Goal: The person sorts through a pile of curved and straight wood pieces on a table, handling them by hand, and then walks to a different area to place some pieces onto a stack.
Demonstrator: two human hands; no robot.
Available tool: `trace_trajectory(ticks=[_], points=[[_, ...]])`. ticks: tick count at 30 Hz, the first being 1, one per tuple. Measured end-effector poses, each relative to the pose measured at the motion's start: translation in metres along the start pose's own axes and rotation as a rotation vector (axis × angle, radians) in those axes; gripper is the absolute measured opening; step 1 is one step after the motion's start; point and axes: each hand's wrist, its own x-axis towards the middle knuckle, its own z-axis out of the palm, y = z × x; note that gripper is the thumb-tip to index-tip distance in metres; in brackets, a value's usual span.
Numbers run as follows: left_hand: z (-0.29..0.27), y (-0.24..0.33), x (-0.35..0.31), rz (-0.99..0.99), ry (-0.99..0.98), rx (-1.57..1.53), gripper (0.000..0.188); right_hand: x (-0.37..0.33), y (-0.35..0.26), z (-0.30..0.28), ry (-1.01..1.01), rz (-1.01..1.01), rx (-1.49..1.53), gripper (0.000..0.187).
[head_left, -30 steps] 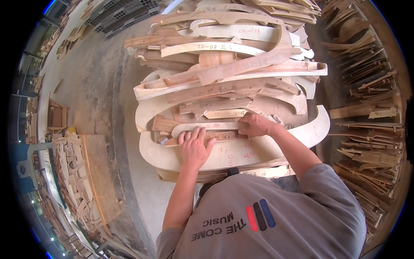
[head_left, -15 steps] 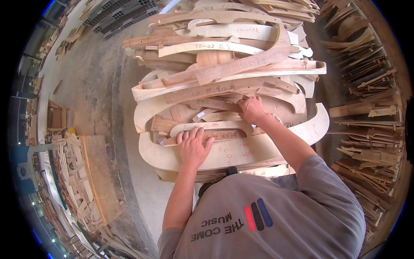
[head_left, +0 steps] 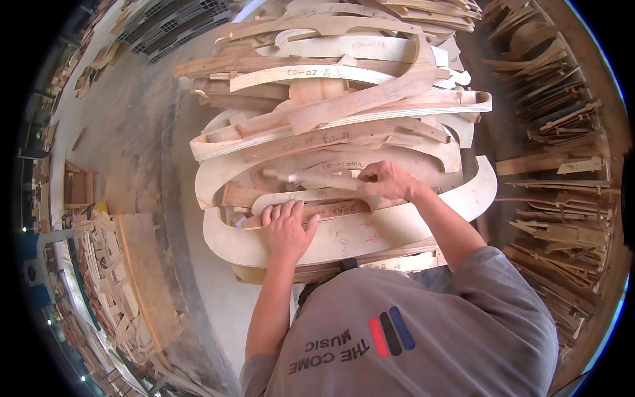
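My right hand (head_left: 390, 180) pinches one end of a thin wooden strip (head_left: 316, 180), which is smeared by motion and points left across the middle of the pile. My left hand (head_left: 288, 231) lies with fingers spread over a brown wooden piece (head_left: 336, 219) and the wide pale curved plywood piece (head_left: 254, 241) in front of me. Just beyond its fingertips is a narrow pale curved piece (head_left: 281, 198). A reddish-brown block-like piece (head_left: 239, 196) sits left of that. Behind the held strip lies a curved template with handwriting (head_left: 344, 161).
Farther back, more curved wooden templates (head_left: 397, 86) are heaped high. A rack of wooden pieces (head_left: 552, 198) runs along the right. On the left are a stack of wooden offcuts (head_left: 106, 271), a brown board (head_left: 149, 284) and a small wooden stool (head_left: 79, 185). Dark pallets (head_left: 172, 26) stand at the far left.
My right hand has lifted the wooden strip and drawn it slightly nearer to me. The left hand stays on the same pieces. The whole view has shifted a little.
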Motion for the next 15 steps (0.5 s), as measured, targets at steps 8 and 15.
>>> trace_trajectory(ticks=[8,15], points=[[-0.003,0.004,0.002,0.006,-0.013,0.038,0.043,-0.031,0.007,0.026,-0.028,-0.106,0.161,0.042],[0.007,-0.005,-0.008,-0.088,0.071,-0.149,0.045,-0.034,0.006,0.034,-0.030,-0.144,-0.109,0.056]])
